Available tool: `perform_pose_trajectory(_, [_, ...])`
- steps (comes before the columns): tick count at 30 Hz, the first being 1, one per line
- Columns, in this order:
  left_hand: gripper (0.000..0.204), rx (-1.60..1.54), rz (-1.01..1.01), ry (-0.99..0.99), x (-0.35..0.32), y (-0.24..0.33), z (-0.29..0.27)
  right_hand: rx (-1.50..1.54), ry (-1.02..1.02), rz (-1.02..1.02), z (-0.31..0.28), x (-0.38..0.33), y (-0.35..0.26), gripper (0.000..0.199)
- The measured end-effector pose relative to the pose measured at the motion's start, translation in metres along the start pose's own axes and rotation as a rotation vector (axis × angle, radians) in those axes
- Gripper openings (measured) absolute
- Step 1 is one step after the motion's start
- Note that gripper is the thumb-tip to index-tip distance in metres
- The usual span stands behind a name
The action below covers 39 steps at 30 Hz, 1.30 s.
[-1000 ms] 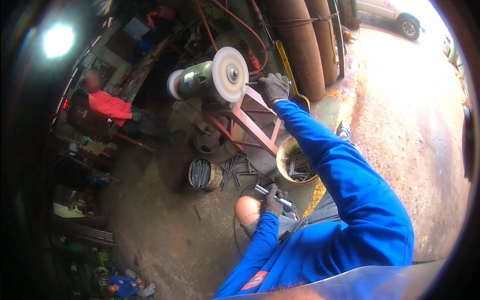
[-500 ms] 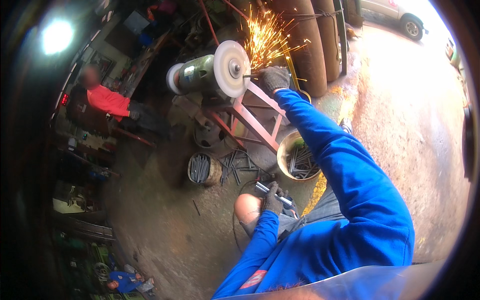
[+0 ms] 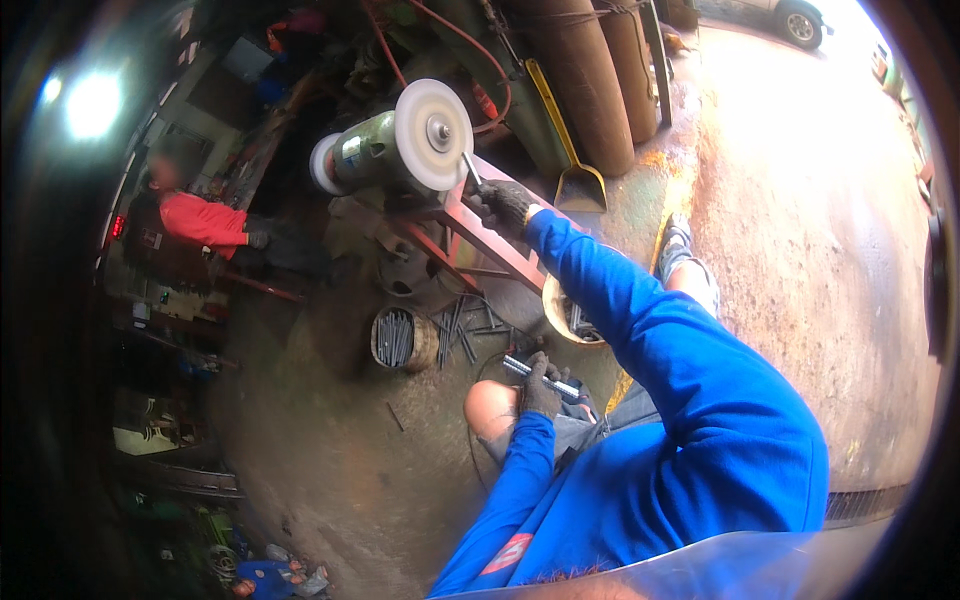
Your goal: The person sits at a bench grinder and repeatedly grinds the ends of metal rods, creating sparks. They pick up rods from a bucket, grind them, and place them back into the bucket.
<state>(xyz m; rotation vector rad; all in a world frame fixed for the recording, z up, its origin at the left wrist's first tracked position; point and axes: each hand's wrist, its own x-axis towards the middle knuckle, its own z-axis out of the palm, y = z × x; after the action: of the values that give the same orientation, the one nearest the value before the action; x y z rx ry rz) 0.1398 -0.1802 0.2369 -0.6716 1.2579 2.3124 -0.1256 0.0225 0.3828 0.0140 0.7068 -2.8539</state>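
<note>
My gloved right hand (image 3: pixel 503 207) is closed on a thin metal rod (image 3: pixel 472 168), whose far end is by the lower right rim of a pale grinding wheel (image 3: pixel 418 150). From this view I cannot tell if rod and wheel touch. The wheel is mounted on a greenish bench grinder (image 3: pixel 378 142) with a smaller wheel (image 3: pixel 323 165) at its other end. Near my bare knee, my gloved left hand (image 3: pixel 541 390) is wrapped round shiny metal rods (image 3: pixel 520 368); their exact number is unclear.
A reddish metal stand (image 3: pixel 500 235) bears the grinder. Below are a bucket of rods (image 3: pixel 428 345), loose rods (image 3: pixel 465 330) and a second bucket (image 3: pixel 553 310). A yellow shovel (image 3: pixel 580 185) leans by large brown cylinders (image 3: pixel 590 100). A person in red (image 3: pixel 205 220) is at left.
The sparks have stopped. My right hand has moved down and left, and its rod now points up toward the wheel's lower rim. My left hand keeps its hold on the rods.
</note>
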Motion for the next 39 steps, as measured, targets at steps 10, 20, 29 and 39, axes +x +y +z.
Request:
perform_pose_trajectory(10, [0.017,-0.054,0.010,0.032,-0.006,0.003,-0.009,0.165,-0.181,0.106,0.003,0.022,0.025,0.012])
perform_pose_trajectory(20, [0.013,-0.038,-0.014,0.019,-0.003,0.002,0.006,-0.232,-0.071,-0.122,-0.014,0.043,0.009,0.007])
perform_pose_trajectory(29, [0.013,-0.021,0.014,-0.018,-0.004,-0.001,0.008,0.161,0.092,-0.028,0.017,-0.002,-0.004,0.004])
perform_pose_trajectory(39, [0.012,-0.008,0.015,-0.033,-0.003,-0.001,0.004,-0.017,0.193,-0.013,0.029,-0.003,-0.001,0.009])
